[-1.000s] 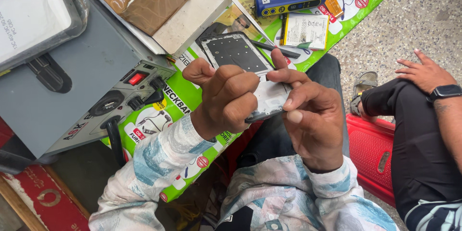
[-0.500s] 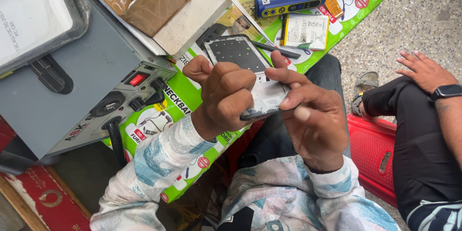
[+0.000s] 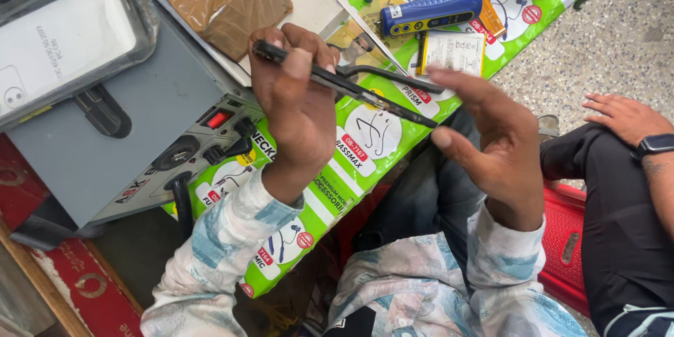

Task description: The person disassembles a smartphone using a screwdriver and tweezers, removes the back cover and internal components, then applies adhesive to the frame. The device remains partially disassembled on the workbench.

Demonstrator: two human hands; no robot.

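From the head view, your left hand [image 3: 298, 98] gripped the black tweezers [image 3: 344, 84] at frame centre, tips slanting toward the lower right. Your right hand [image 3: 491, 147] hung wide open and empty just beside those tips. Careful: the points sat close to your fingers [image 3: 449, 142] and could have pricked them. The grey power unit [image 3: 133, 126] lay left on the green table [image 3: 365, 168].

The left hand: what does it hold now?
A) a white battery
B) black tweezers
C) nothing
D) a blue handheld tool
B: the left hand has its fingers closed around black tweezers, whose tips point toward the open, empty right hand.
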